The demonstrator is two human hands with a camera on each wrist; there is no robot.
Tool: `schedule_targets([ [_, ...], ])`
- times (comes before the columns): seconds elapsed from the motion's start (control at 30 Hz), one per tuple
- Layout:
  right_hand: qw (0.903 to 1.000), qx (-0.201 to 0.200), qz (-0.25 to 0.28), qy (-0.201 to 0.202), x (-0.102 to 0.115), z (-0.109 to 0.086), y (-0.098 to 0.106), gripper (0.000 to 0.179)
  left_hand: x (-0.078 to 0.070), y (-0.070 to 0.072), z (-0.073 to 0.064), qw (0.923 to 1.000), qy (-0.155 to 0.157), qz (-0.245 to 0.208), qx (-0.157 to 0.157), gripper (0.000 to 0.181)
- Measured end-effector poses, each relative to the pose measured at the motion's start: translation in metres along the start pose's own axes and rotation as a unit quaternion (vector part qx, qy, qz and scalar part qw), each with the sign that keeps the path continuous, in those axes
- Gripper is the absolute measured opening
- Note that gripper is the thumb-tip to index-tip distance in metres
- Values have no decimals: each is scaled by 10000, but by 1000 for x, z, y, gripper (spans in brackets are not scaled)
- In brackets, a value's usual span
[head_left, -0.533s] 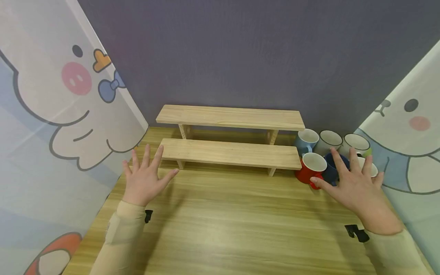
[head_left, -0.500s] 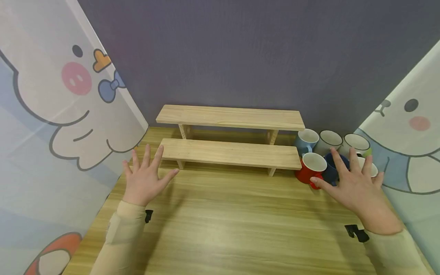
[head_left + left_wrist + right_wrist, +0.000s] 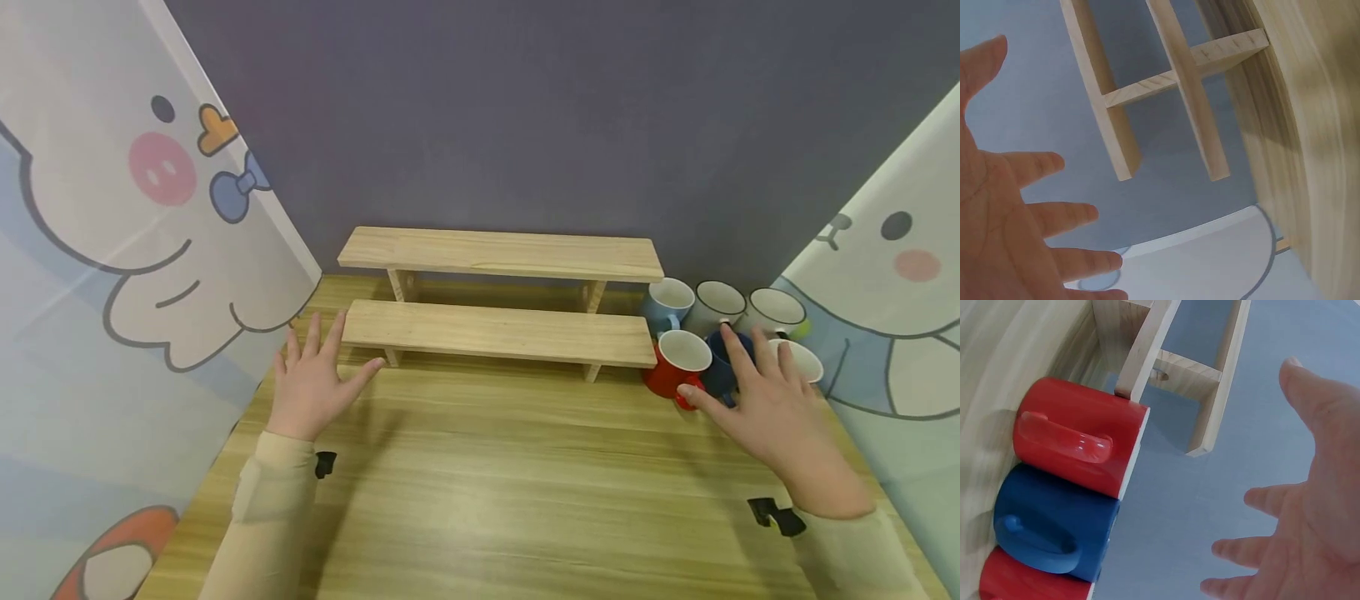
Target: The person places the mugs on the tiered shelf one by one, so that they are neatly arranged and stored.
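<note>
My left hand (image 3: 303,396), fingers spread, hovers over the table in front of the left end of a two-tier wooden shelf (image 3: 495,333). The left wrist view shows its palm and fingers holding nothing. At the right, my right hand (image 3: 780,429) is raised over the front mugs with its fingers extended, apart from them in the right wrist view. Nearest it are a red mug (image 3: 1079,440), a dark blue mug (image 3: 1054,512) and a second red mug (image 3: 1029,581), lined up upright. In the head view, the hand partly covers the blue mug and the second red one.
Behind the front mugs stand a light blue mug (image 3: 657,318) and two pale, dark-rimmed mugs, one greyish (image 3: 701,321), one whiter (image 3: 753,320). The mugs crowd the shelf's right end. A grey back wall (image 3: 480,117) and printed side panels enclose the wooden table (image 3: 480,483).
My right hand's fingers have drawn closer together and dipped slightly. The left hand has shifted slightly left, and the head view has tilted a little. The mugs stand as before.
</note>
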State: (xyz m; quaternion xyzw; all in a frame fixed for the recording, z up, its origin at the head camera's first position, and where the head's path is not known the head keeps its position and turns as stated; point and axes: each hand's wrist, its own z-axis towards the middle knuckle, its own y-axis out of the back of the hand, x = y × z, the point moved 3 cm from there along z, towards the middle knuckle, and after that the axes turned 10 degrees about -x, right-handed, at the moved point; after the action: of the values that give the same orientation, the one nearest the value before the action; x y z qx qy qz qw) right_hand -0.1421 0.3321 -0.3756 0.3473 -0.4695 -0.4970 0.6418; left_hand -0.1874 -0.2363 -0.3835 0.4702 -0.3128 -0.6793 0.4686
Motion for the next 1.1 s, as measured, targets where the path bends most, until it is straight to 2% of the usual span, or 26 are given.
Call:
schedule_targets([
  [0.23, 9982, 7, 601, 36, -2, -1, -3, 104, 13, -9, 11, 9961, 382, -758, 222, 102],
  [0.37, 9961, -27, 878, -40, -3, -1, -5, 100, 23, -16, 18, 9869, 766, -1412, 141, 100],
  [0.53, 9947, -29, 1001, -219, -7, -2, -9, 93, 35, -23, 25, 9609, 1476, -2341, -45, 94],
  [0.63, 9940, -5, 1048, -326, -9, -3, -13, 90, 41, -26, 30, 9470, 1813, -2650, -18, 96],
  [0.73, 9923, -20, 1162, -420, -11, -5, -17, 85, 48, -30, 35, 9365, 2085, -2816, 101, 98],
  [0.9, 9866, -176, 1507, -606, -16, -7, -22, 74, 58, -40, 42, 9158, 2451, -3169, 278, 101],
  [1.0, 9834, -368, 1641, -678, -20, -9, -23, 66, 63, -47, 47, 8989, 2578, -3531, 305, 101],
  [1.1, 9826, -504, 1634, -729, -23, -10, -26, 60, 67, -55, 51, 8785, 2693, -3934, 301, 99],
])
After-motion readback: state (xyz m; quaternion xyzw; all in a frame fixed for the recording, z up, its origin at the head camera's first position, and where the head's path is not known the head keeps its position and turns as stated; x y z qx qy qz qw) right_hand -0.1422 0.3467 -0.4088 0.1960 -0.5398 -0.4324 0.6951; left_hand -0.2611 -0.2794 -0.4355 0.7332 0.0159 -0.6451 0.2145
